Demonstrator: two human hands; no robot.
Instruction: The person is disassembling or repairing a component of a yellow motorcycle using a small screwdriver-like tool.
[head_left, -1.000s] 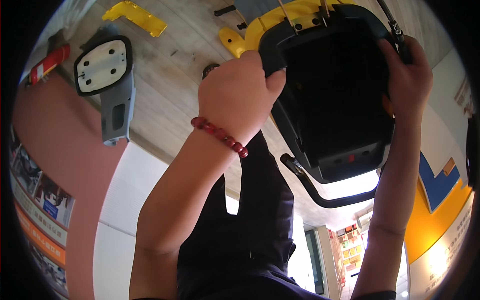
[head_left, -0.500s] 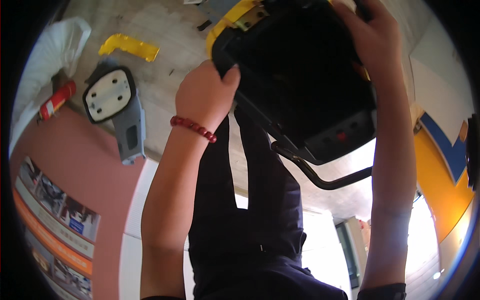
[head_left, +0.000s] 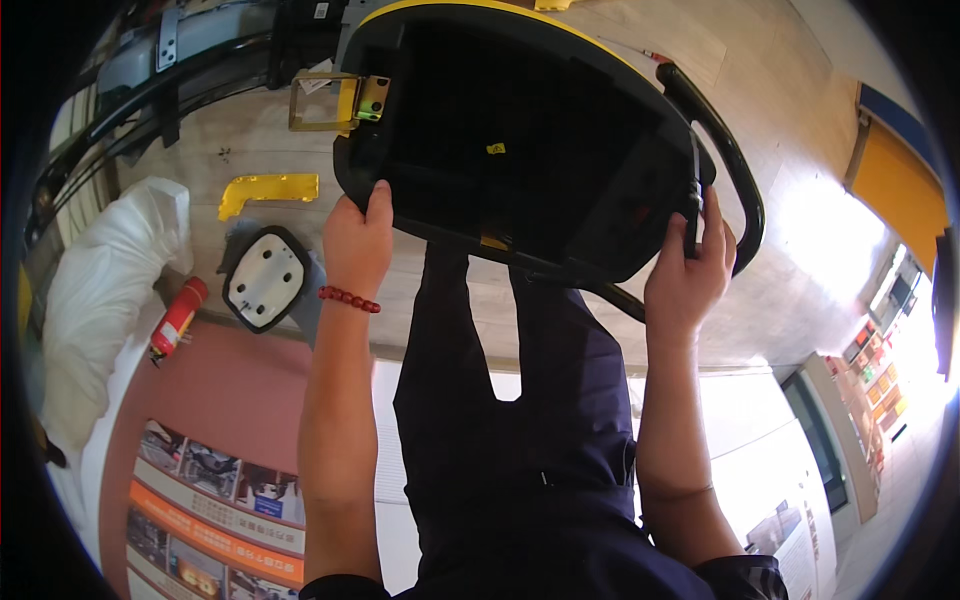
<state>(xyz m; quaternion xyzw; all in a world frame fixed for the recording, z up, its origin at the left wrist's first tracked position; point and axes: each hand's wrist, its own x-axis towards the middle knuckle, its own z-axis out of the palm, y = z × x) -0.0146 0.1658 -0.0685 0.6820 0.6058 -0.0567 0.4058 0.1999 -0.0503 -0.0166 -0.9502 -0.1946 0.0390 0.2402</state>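
A large black panel-like casing (head_left: 520, 140) with a yellow far rim (head_left: 500, 8) is held up in front of my legs. My left hand (head_left: 358, 240) grips its near left edge, thumb on top. My right hand (head_left: 692, 270) closes on the right edge, where a slim dark and silver piece (head_left: 694, 195) shows between thumb and fingers; I cannot tell whether it belongs to the casing. A metal bracket (head_left: 372, 98) sits on the casing's left side. A bent black tube (head_left: 735, 170) curves around the right end; how it is joined is hidden.
Left of the casing lie a yellow strip (head_left: 265, 190), a grey part with a pale oval plate (head_left: 265, 278), a red fire extinguisher (head_left: 180, 318) and white plastic sheeting (head_left: 110, 290). A dark frame with cables (head_left: 200, 95) stands at the far left. A poster board (head_left: 220, 510) is near left.
The casing has turned and come lower in view, showing its bracket on the left. My right hand has moved down along its right side. My view has shifted too.
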